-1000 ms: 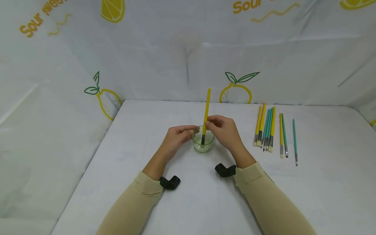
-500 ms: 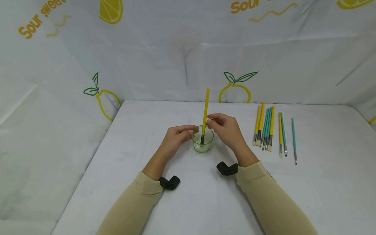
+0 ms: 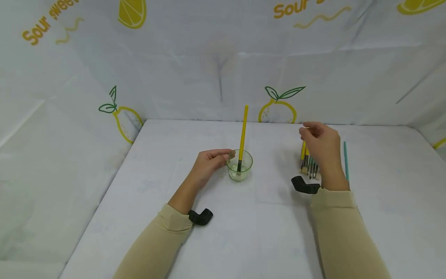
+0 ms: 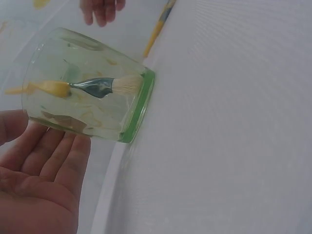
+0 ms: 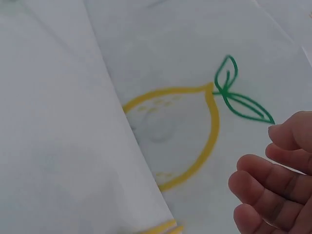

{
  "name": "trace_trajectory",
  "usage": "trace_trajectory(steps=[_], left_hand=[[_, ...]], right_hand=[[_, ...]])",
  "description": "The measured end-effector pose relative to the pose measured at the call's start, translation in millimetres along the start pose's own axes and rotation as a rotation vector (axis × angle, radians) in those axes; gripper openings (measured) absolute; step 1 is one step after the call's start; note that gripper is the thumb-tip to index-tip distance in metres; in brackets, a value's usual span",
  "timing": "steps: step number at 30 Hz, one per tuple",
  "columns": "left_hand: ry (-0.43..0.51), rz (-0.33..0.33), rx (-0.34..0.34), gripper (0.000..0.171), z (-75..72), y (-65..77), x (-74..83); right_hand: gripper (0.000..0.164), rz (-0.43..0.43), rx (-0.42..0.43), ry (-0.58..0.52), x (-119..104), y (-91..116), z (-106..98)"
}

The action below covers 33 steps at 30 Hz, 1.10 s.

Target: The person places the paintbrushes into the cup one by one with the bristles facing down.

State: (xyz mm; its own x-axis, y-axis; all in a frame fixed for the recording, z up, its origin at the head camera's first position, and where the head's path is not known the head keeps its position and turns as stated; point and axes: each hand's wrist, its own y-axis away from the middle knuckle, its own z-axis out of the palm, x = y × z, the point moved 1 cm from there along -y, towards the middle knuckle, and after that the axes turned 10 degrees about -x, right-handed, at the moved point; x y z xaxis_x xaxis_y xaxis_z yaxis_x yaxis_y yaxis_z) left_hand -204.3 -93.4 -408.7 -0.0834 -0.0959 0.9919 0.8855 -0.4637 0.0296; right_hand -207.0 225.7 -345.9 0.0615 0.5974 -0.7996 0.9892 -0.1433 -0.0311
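The left edge of the white tabletop (image 3: pixel 139 174) runs from near left to far left, with a wide margin of surface between it and the left hand (image 3: pixel 209 162). That hand grips the green glass cup (image 3: pixel 245 166) at its left side, thumb and fingers against the wall by the rim. The cup stands upright near the middle of the table, well inside the left and far edges. In it, a yellow brush (image 3: pixel 243 133) stands slightly tilted, bristles down at the base, handle rising above the rim. A stretch of tabletop separates the cup from the brush group (image 3: pixel 306 159), leaving sideways room. The right hand (image 3: pixel 320 143) is over that group, fingers loosely curled, thumb apart, nothing seen in its grasp; it hides part of the brushes, and contact cannot be confirmed. In the head view it overlaps the far edge. Right of it, a teal brush (image 3: pixel 346 161) lies near to far, partly covered by the wrist, well apart from the right edge
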Motion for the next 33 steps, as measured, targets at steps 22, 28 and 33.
trace_trajectory(steps=[22, 28, 33], left_hand=[[0.007, -0.031, 0.026, 0.03, 0.5, 0.9, 0.2], [0.009, -0.032, 0.032, 0.03, 0.7, 1.2, 0.2], [0.011, -0.033, 0.03, 0.03, 0.5, 0.3, -0.2]], right_hand=[[0.047, 0.313, -0.119, 0.231, 65.2, -5.7, -34.0], [0.039, 0.25, -0.126, 0.272, 67.7, -6.0, -30.3], [0.038, 0.239, -0.132, 0.296, 70.6, -6.8, -28.1]])
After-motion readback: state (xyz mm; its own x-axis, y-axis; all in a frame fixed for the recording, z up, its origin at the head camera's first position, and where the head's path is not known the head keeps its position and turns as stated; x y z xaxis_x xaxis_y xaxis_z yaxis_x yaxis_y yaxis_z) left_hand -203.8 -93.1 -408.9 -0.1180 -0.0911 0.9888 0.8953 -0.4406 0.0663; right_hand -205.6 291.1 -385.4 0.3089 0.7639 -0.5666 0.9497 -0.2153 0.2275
